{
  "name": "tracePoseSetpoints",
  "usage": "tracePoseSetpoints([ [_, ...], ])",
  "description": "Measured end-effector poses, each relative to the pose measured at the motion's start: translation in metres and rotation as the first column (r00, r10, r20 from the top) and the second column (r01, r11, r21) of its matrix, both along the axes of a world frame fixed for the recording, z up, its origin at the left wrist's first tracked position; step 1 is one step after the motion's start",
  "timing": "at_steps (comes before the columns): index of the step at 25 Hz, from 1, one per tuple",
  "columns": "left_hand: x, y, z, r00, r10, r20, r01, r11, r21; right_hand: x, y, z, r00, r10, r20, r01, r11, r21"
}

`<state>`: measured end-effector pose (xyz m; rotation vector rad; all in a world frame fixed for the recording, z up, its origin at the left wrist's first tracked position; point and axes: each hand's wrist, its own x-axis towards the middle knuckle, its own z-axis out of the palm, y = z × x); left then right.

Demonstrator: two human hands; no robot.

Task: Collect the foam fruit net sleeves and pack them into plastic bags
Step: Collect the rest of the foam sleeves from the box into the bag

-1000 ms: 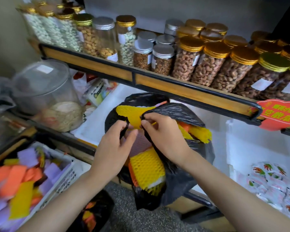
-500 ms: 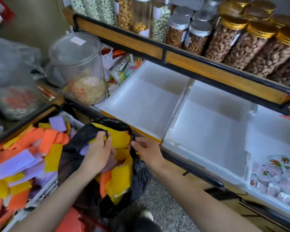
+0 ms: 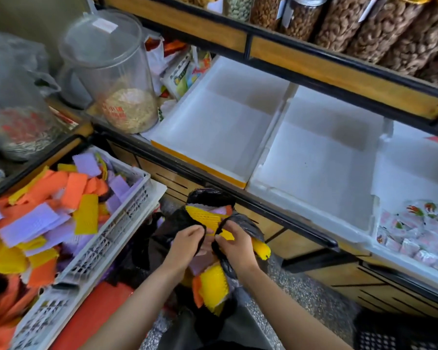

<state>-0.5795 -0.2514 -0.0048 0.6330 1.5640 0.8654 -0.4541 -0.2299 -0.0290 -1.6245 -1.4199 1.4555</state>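
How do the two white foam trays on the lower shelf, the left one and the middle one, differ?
The left tray has a yellow band along its front edge; the middle tray has a plain white, chipped one. The left tray sits next to snack packets, the middle tray does not. Both are white foam and hold nothing.

Both forearms came in from bottom of frame, bare, angled inward and converging at centre. Left hand [image 3: 187, 242] was knuckles-up, fingers curled shut in a pinch. Right hand [image 3: 234, 245] sat just beside it, almost touching, fingers likewise closed tight. Wrists were roughly level.
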Motion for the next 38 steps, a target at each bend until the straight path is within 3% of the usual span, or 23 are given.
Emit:
tracePoseSetpoints([
  [5, 0.028, -0.004, -0.02, 0.97, -0.106, 0.221, 0.127, 0.988, -0.083, 0.031, -0.015, -0.011, 0.994, 0.027, -0.107, -0.029, 0.999, -0.02],
  [7, 0.035, -0.005, -0.023, 0.959, -0.179, 0.219, 0.2, 0.977, -0.077, 0.039, -0.016, -0.012, 0.988, 0.068, -0.138, -0.077, 0.995, -0.063],
  [11, 0.03, 0.005, -0.02, 0.941, -0.325, 0.089, 0.333, 0.938, -0.099, 0.049, -0.013, -0.006, 0.942, 0.119, -0.313, -0.176, 0.971, -0.161],
  [15, 0.023, 0.019, -0.016, 0.839, -0.542, -0.055, 0.531, 0.836, -0.136, 0.045, -0.009, -0.007, 0.892, 0.267, -0.364, -0.361, 0.906, -0.22],
  [17, 0.02, 0.019, -0.015, 0.742, -0.657, -0.131, 0.636, 0.752, -0.175, 0.041, -0.007, -0.007, 0.877, 0.378, -0.297, -0.452, 0.858, -0.243],
  [20, 0.009, 0.013, -0.018, 0.599, -0.746, -0.292, 0.733, 0.657, -0.176, 0.039, 0.0, -0.009, 0.824, 0.563, -0.066, -0.562, 0.796, -0.226],
  [21, 0.004, 0.011, -0.021, 0.609, -0.722, -0.329, 0.727, 0.674, -0.134, 0.04, 0.005, -0.014, 0.808, 0.589, 0.026, -0.572, 0.794, -0.207],
  [23, -0.003, 0.009, -0.029, 0.735, -0.602, -0.312, 0.628, 0.778, -0.021, 0.043, 0.012, -0.018, 0.819, 0.555, 0.143, -0.529, 0.828, -0.186],
  [26, -0.009, 0.012, -0.047, 0.918, -0.315, -0.242, 0.337, 0.94, 0.056, 0.049, 0.019, -0.024, 0.888, 0.437, 0.141, -0.417, 0.897, -0.149],
  [28, -0.01, 0.013, -0.057, 0.907, -0.267, -0.327, 0.29, 0.957, 0.025, 0.06, 0.023, -0.033, 0.883, 0.44, 0.165, -0.423, 0.897, -0.129],
  [31, -0.003, 0.015, -0.068, 0.786, -0.343, -0.515, 0.399, 0.917, -0.003, 0.077, 0.025, -0.048, 0.836, 0.523, 0.169, -0.519, 0.852, -0.067],
  [33, 0.002, 0.019, -0.077, 0.76, -0.26, -0.595, 0.326, 0.945, 0.004, 0.084, 0.024, -0.05, 0.834, 0.54, 0.11, -0.542, 0.84, -0.013],
  [36, 0.007, 0.031, -0.094, 0.774, -0.194, -0.603, 0.176, 0.98, -0.09, 0.088, 0.022, -0.05, 0.865, 0.501, -0.035, -0.499, 0.865, 0.058],
  [38, 0.012, 0.038, -0.104, 0.832, -0.139, -0.537, 0.042, 0.981, -0.19, 0.085, 0.025, -0.048, 0.917, 0.301, -0.261, -0.323, 0.945, -0.046],
])
